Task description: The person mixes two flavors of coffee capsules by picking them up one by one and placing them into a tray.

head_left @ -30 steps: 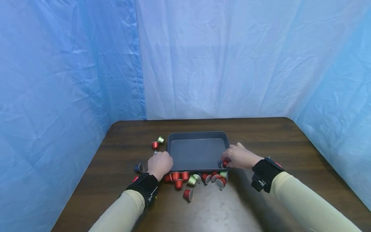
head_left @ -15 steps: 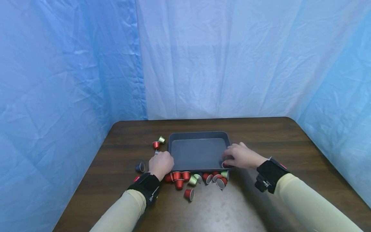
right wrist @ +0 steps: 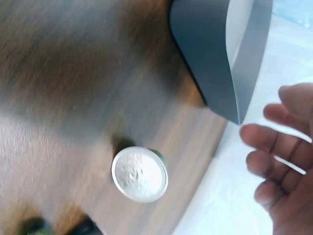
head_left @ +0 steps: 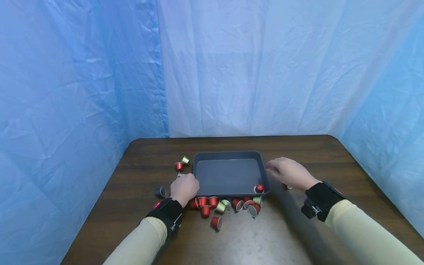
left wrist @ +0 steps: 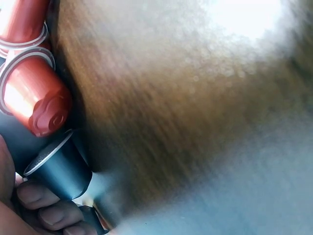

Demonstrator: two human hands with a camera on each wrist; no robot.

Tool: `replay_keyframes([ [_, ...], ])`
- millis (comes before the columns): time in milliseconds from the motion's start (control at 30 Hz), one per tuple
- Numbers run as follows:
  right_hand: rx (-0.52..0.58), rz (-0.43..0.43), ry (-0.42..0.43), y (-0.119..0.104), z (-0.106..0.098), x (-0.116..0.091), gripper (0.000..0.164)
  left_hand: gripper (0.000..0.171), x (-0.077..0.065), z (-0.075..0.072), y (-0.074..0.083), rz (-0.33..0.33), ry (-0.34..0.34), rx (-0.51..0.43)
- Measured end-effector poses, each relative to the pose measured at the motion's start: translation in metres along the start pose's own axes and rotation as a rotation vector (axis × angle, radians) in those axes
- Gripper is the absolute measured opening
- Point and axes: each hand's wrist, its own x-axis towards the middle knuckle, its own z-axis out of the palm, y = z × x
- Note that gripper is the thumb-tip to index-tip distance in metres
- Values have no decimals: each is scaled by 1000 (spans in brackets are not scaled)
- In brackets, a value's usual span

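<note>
The dark grey baking tray point(head_left: 228, 195) lies on the table. My left hand point(head_left: 184, 188) is at its front left corner, fingers curled in at the edge; the thumb side is mostly hidden. In the left wrist view a dark coffee capsule point(left wrist: 61, 169) lies right beside the curled fingertips point(left wrist: 36, 195), with a red capsule point(left wrist: 36, 95) past it. My right hand point(head_left: 288, 171) is above the table just right of the tray, fingers loosely bent and holding nothing. Inside the tray's front right corner lies a red capsule point(head_left: 259, 188). Below the right hand is a silver-lidded capsule point(right wrist: 140, 175).
Several red and green capsules point(head_left: 219, 207) lie along the tray's front side, with a single red capsule point(head_left: 216, 222) nearer. Left of the tray are a red capsule point(head_left: 179, 166), a green one point(head_left: 185, 160) and a dark one point(head_left: 161, 191). Blue curtains point(head_left: 245, 73) surround the table.
My right hand has let go of the red capsule in the tray's front right corner and moved right, out past the tray's rim. The left hand has stayed in place.
</note>
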Motion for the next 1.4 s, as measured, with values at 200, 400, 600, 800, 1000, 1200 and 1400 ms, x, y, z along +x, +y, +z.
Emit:
replay_keyframes([
  [200,-22,73,21,7,-9,-3,24,34,-1,0,0,-5,-1,-21],
  [400,-33,121,28,21,-14,-7,25,34,-2,1,2,-6,-7,-34],
  [600,-30,173,-9,34,-15,-11,24,33,-2,0,4,-15,-16,-22],
  [800,-44,206,-97,40,-12,-14,23,33,-2,0,3,-15,-13,-15],
  [1000,-85,203,-172,42,-6,-19,26,32,-4,-1,2,-14,-10,-29],
  [1200,-117,206,-207,42,3,-25,29,32,-3,0,2,-7,-7,-13],
  [1400,-127,246,-226,39,12,-27,30,35,-5,1,2,-2,-12,-1],
])
